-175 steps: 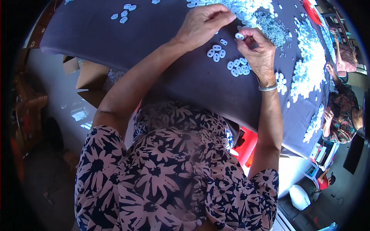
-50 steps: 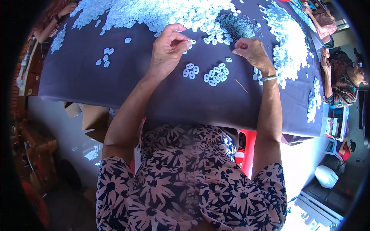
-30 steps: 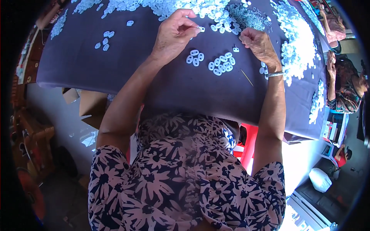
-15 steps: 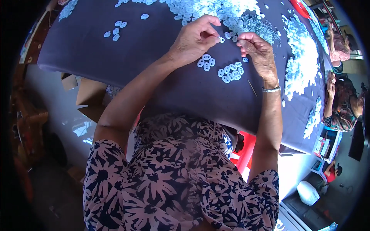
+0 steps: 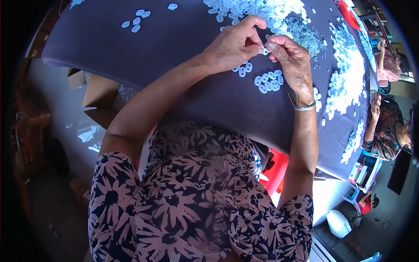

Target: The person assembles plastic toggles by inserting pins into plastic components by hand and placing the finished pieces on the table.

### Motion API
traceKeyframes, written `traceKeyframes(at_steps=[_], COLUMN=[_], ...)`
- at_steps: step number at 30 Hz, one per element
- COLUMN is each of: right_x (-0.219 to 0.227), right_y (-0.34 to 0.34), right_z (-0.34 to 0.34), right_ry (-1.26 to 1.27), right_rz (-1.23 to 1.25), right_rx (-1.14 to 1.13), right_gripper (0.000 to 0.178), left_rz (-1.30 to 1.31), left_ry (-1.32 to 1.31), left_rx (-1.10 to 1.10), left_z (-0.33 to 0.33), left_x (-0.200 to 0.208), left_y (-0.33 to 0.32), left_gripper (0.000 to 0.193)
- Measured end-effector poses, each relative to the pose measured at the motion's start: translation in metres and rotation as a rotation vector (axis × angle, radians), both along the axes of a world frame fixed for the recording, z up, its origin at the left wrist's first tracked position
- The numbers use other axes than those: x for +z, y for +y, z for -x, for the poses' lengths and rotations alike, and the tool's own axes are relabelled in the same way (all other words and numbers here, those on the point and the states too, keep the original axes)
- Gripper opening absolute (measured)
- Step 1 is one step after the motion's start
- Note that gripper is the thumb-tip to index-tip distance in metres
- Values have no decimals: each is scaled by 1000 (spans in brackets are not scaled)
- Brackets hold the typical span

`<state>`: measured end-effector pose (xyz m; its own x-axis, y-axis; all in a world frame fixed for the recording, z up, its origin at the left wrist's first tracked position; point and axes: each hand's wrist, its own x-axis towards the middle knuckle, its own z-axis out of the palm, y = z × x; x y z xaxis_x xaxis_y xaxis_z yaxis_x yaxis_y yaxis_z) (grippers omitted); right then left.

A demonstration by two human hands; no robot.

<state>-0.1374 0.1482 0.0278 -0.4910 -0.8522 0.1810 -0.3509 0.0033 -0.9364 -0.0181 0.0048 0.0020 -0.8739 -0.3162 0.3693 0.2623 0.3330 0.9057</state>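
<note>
Our left hand (image 5: 233,46) pinches a small white piece (image 5: 265,51); our right hand (image 5: 292,57) has its fingertips together just beside it, on what we cannot tell. A slack pinch could drop so tiny a piece among the loose group (image 5: 269,81) on the near side. Grey pins (image 5: 305,34) crowd far right; dark cloth (image 5: 126,52) stretches widest leftward, its near edge well apart.

From the wearer's head, the single fisheye view is aimed down, close above the navy-and-pink floral fabric garment (image 5: 179,196) and dark, cloth-covered counter (image 5: 218,100).
</note>
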Motion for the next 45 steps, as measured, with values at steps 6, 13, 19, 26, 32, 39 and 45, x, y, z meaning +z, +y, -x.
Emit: traceKeyframes(at_steps=[6,13,19,26,32,39,45], right_x=[0,2,2,4,2,1,3], right_y=[-1,-2,-1,-2,-5,-9,-6], right_z=[-2,-4,-3,-11,-15,-15,-14], right_ry=[47,28,55,282,565,536,459], right_rz=[-6,-33,-59,-98,-81,-90,-91], right_rx=[0,-22,-15,-79,-126,-114,-99], right_gripper=[14,12,12,12,11,8,13], left_rz=[61,54,14,57,86,330,119], left_ry=[12,48,-38,-27,36,265,-60], left_rx=[18,16,-3,73,138,220,31], left_z=[1,2,-1,0,-1,2,-6], left_x=[-4,-5,-2,-3,-6,0,9], left_y=[-1,-1,0,1,4,-1,-7], left_gripper=[46,47,49,46,38,17,38])
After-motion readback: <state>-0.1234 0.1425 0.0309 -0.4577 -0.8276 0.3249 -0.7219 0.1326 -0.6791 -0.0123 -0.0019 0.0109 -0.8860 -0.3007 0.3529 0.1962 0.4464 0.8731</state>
